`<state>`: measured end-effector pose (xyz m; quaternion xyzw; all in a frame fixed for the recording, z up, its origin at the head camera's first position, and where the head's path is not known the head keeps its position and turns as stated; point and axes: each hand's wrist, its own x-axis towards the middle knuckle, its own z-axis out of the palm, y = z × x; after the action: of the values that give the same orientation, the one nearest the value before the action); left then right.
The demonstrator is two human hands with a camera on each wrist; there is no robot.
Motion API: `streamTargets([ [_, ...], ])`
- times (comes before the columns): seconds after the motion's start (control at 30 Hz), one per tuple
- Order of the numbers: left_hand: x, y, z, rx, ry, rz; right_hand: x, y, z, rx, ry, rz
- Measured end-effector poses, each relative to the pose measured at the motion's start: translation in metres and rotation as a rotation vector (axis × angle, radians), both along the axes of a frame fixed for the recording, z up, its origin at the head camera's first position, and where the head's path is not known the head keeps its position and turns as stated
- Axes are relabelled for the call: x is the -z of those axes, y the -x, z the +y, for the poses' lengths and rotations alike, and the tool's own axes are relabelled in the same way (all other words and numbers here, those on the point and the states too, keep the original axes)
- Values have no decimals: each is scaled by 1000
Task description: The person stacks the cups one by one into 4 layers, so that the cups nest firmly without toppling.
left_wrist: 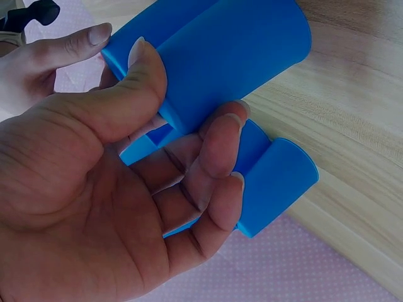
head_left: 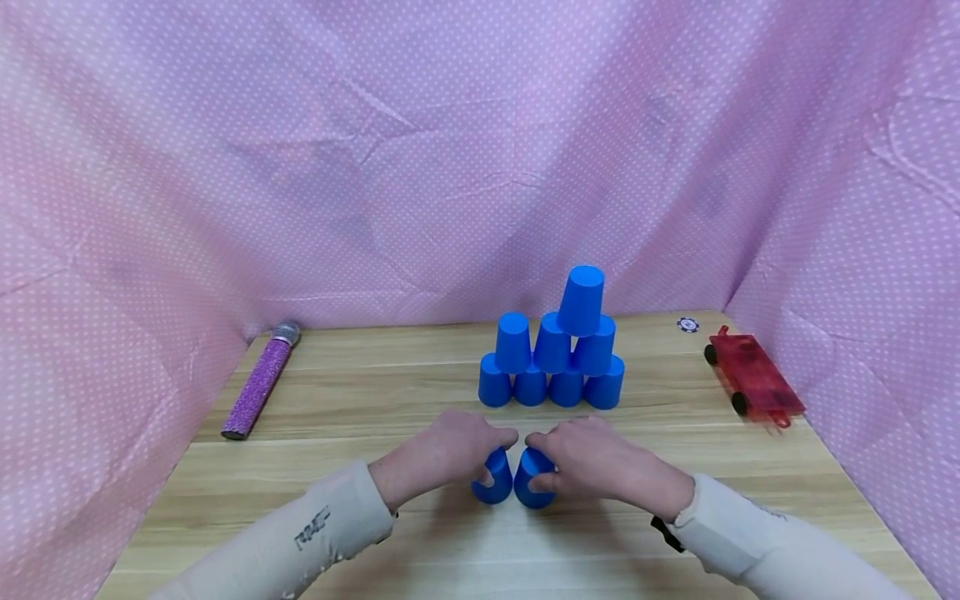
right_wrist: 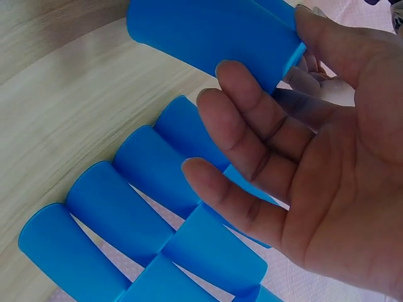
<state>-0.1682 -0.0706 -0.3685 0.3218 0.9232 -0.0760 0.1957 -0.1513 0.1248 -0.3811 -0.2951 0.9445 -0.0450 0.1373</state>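
Observation:
Two upside-down blue cups stand side by side on the table, close together. My left hand [head_left: 450, 446] grips the left blue cup [head_left: 500, 485], with the thumb on the near side and fingers over its top. On the right blue cup [head_left: 531, 498], my right hand [head_left: 600, 458] has a similar grip, thumb in front and index finger at the top edge. Behind them rises a stack of upside-down blue cups [head_left: 552, 346]: several in the bottom row, three above, and a single cup [head_left: 582, 304] over the right pair.
A glittery purple microphone [head_left: 260, 383] lies at the left of the wooden table [head_left: 360, 375]. To the right are a red translucent toy cart [head_left: 753, 375] with black wheels and a poker chip [head_left: 687, 325]. Pink dotted cloth [head_left: 375, 167] hangs around the back and sides.

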Motion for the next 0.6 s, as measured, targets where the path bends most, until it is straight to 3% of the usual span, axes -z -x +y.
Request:
streamTargets([
  [0.6,1,1,0,0,11,-4,3,4,-3,55,-36,-73],
])
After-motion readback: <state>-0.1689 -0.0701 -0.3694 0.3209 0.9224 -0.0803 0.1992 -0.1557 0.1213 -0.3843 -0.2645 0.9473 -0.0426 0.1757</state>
